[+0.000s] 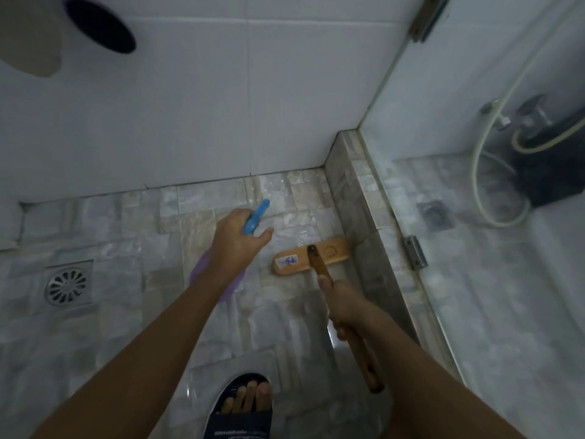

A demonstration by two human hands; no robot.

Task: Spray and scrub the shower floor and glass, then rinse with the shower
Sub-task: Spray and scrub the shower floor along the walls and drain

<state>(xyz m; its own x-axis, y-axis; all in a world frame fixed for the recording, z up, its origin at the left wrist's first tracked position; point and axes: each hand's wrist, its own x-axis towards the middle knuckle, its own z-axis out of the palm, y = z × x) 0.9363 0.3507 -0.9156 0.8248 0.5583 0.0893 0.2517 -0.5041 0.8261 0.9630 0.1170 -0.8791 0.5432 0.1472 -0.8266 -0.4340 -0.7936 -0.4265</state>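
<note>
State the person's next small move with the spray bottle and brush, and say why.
Probably squeeze the trigger: the left hand grips the purple spray bottle, its blue nozzle aimed at the pale stone-tiled floor just beyond the wooden long-handled scrub brush, whose head rests on the tiles beside the grey kerb, with the right hand holding its handle ready to scrub.

Sandal strap (235, 433): white lettering, upside down, too blurred to read. Wooden brush head (304, 263): white sticker (286, 262) with blue print, illegible; round stamp (330, 249), no legible characters.
</note>
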